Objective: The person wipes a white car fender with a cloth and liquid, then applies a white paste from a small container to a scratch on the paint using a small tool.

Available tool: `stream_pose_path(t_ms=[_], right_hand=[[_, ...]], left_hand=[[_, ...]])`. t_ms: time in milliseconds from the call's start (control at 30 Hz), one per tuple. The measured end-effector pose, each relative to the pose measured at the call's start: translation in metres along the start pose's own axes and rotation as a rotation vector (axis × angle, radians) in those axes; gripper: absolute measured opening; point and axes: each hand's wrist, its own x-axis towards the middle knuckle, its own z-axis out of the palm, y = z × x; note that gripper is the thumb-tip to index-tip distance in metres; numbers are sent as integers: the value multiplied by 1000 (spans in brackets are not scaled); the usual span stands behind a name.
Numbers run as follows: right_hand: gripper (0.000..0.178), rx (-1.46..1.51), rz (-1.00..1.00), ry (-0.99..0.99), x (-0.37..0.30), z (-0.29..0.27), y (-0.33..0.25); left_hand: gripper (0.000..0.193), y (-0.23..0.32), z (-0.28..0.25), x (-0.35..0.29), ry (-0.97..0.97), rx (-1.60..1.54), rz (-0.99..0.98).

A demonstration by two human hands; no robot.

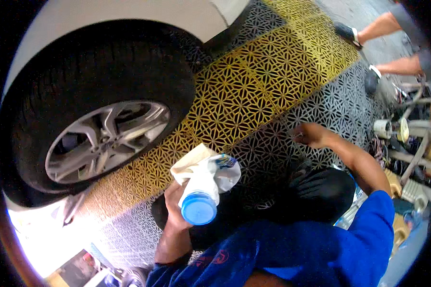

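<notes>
My left hand [175,205] is closed around a white plastic bottle [203,178]. Its wide blue cap [198,209] points up toward me. A cream-coloured cloth or pad [191,160] is bunched against the bottle's far side, and a shiny label or wrapper [227,165] shows beside it. Out to the right, above the floor grating, my right hand [313,135] has its fingers curled in. Whatever may be between them is too small to make out. Nearest the left hand is a car wheel, with its silver alloy rim [107,141] and black tyre [105,67].
A white car body [163,14] arches over the wheel. Yellow floor tiles [254,71] and grey floor tiles [340,105] have an openwork pattern. Another person's legs [380,31] stand at the far right. Containers and clutter [409,138] line the right edge.
</notes>
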Motion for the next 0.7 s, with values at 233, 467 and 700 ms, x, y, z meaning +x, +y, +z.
stream_pose_path(t_ms=[233,467,700], right_hand=[[53,659,-564,-430,93,-101,-272],[36,1088,-446,-376,125,-74,-264],[25,1791,-683,200,142,-45,-243]], left_hand=[[59,25,20,6,-25,249,-95],[55,25,8,14,44,332,-182],[58,12,-24,6,55,384,-101]])
